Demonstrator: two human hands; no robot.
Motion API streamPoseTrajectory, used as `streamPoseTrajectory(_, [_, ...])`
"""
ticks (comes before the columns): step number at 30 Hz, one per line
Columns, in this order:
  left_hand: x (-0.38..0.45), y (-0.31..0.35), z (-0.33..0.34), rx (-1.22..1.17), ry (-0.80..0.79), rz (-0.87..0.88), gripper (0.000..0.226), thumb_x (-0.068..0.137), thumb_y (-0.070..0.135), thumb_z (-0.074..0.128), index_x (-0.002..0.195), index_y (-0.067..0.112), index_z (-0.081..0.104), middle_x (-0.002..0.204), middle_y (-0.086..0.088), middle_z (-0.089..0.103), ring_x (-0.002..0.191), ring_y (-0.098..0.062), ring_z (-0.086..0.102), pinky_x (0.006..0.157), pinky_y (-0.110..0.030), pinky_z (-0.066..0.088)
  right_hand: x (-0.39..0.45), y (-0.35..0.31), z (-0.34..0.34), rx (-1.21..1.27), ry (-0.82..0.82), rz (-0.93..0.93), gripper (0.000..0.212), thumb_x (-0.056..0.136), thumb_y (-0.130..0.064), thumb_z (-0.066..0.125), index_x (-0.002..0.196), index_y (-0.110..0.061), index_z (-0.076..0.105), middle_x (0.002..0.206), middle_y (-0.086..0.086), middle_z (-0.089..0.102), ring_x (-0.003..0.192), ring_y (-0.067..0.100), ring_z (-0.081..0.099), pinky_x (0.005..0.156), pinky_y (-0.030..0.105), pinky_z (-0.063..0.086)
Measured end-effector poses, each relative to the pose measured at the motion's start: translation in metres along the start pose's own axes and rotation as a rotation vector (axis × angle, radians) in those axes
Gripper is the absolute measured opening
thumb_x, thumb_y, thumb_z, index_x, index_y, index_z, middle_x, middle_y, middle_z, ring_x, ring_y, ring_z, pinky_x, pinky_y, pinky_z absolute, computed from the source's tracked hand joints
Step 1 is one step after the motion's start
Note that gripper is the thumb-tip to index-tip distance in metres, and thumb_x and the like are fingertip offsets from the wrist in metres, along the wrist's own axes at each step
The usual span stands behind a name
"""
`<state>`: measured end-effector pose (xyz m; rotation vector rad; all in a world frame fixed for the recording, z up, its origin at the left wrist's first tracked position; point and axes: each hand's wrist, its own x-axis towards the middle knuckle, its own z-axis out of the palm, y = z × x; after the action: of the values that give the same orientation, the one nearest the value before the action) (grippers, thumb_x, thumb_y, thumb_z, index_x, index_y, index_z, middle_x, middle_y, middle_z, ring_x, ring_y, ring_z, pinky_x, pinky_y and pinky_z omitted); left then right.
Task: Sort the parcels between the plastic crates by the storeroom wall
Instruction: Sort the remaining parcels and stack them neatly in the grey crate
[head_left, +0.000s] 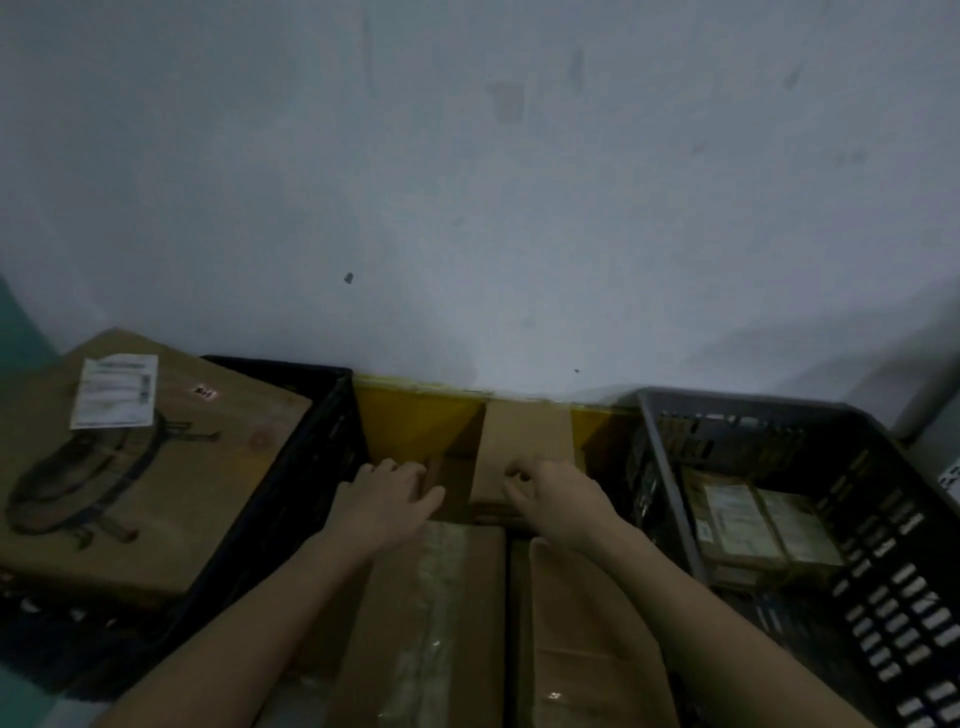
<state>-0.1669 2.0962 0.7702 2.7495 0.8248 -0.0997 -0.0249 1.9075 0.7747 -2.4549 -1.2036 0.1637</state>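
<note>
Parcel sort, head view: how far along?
Partly done. A big labelled box lies on the black crate; small parcels sit in the grey crate. Left hand and right hand reach onto an upright carton in the yellow crate. More cartons remain there.

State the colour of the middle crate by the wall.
Yellow: the middle crate, seen best in the head view.

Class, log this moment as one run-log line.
phase: reaching | left hand: on small box in yellow crate | right hand: grips upright box | black crate: large parcel | grey crate: small parcels
</note>
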Motion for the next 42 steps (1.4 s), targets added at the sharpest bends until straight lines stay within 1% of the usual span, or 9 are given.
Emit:
streamPoseTrajectory(11, [0.017, -0.081, 0.014, -0.171, -0.100, 0.035, 0.065, 0.093, 0.070, 0.033, 0.148, 0.034, 0.036, 0.156, 0.003, 0.032, 0.141, -0.027, 0.029, 0.111, -0.049, 0.033, 0.050, -0.060, 0.044, 0.060, 0.050, 0.151, 0.031, 0.101, -0.039, 0.046, 0.129, -0.027, 0.055, 0.116, -0.004, 0.060, 0.080, 0.015, 0.065, 0.068, 0.039, 0.061])
streamPoseTrajectory(15, [0.032, -0.072, 0.024, -0.202, -0.081, 0.116, 0.062, 0.093, 0.068, 0.035, 0.144, 0.032, 0.041, 0.150, 0.005, 0.041, 0.135, -0.023, 0.037, 0.099, -0.039, 0.039, 0.046, -0.042, 0.035, 0.064, 0.171, 0.276, 0.033, 0.101, -0.030, 0.050, 0.130, -0.018, 0.057, 0.128, 0.002, 0.059, 0.103, 0.020, 0.060, 0.085, 0.039, 0.055])
streamPoseTrajectory(20, [0.053, -0.035, 0.034, -0.448, -0.122, 0.129, 0.054, 0.095, 0.059, 0.043, 0.140, 0.028, 0.047, 0.141, 0.004, 0.049, 0.123, -0.017, 0.049, 0.101, -0.040, 0.046, 0.035, 0.006, 0.011, 0.137, 0.256, 0.585, 0.040, 0.098, -0.032, 0.056, 0.132, -0.012, 0.054, 0.125, 0.008, 0.059, 0.098, 0.022, 0.062, 0.082, 0.040, 0.057])
streamPoseTrajectory(27, [0.059, 0.019, 0.045, -0.528, -0.222, 0.123, 0.056, 0.098, 0.051, 0.045, 0.144, 0.019, 0.047, 0.135, 0.001, 0.054, 0.117, -0.019, 0.055, 0.085, -0.025, 0.040, 0.023, 0.047, 0.016, 0.129, 0.008, 0.708, 0.034, 0.099, -0.035, 0.051, 0.085, -0.007, 0.063, 0.085, 0.011, 0.062, 0.077, 0.028, 0.061, 0.068, 0.038, 0.051])
streamPoseTrajectory(30, [0.062, 0.032, 0.048, -0.586, -0.286, 0.132, 0.027, 0.099, 0.043, 0.047, 0.105, 0.022, 0.063, 0.094, 0.002, 0.061, 0.081, -0.016, 0.058, 0.070, -0.028, 0.042, 0.020, 0.052, 0.023, 0.158, -0.036, 0.710, 0.033, 0.098, -0.032, 0.050, 0.090, -0.006, 0.069, 0.097, 0.016, 0.067, 0.089, 0.032, 0.066, 0.082, 0.043, 0.057])
streamPoseTrajectory(34, [0.065, 0.042, 0.042, -0.566, -0.120, 0.109, 0.014, 0.097, 0.029, 0.053, 0.087, 0.019, 0.054, 0.098, -0.005, 0.064, 0.085, -0.021, 0.061, 0.079, -0.035, 0.050, 0.017, 0.051, 0.021, 0.175, -0.017, 0.636, 0.035, 0.101, -0.035, 0.046, 0.103, -0.009, 0.068, 0.097, 0.012, 0.068, 0.086, 0.028, 0.065, 0.078, 0.040, 0.056])
streamPoseTrajectory(37, [0.065, 0.044, 0.029, -0.597, 0.002, 0.131, 0.022, 0.098, 0.027, 0.056, 0.108, 0.013, 0.069, 0.113, -0.006, 0.068, 0.093, -0.020, 0.064, 0.078, -0.035, 0.054, 0.014, 0.041, 0.008, 0.379, 0.106, 0.596, 0.034, 0.102, -0.040, 0.046, 0.115, -0.014, 0.064, 0.088, -0.001, 0.068, 0.070, 0.016, 0.063, 0.056, 0.028, 0.048])
streamPoseTrajectory(39, [0.063, 0.043, 0.018, -0.696, 0.045, 0.122, 0.036, 0.098, 0.030, 0.057, 0.129, 0.014, 0.062, 0.128, -0.002, 0.063, 0.111, -0.019, 0.061, 0.085, -0.028, 0.049, 0.011, 0.035, -0.002, 0.552, 0.189, 0.587, 0.034, 0.101, -0.041, 0.050, 0.129, -0.023, 0.055, 0.096, -0.008, 0.064, 0.073, 0.014, 0.065, 0.055, 0.028, 0.050])
streamPoseTrajectory(42, [0.058, 0.044, 0.006, -0.874, 0.045, 0.099, 0.042, 0.096, 0.032, 0.060, 0.134, 0.014, 0.056, 0.130, -0.002, 0.060, 0.120, -0.022, 0.056, 0.098, -0.043, 0.050, 0.010, 0.028, -0.009, 0.654, 0.210, 0.550, 0.033, 0.102, -0.032, 0.051, 0.133, -0.022, 0.051, 0.099, -0.008, 0.060, 0.071, 0.018, 0.063, 0.061, 0.034, 0.054])
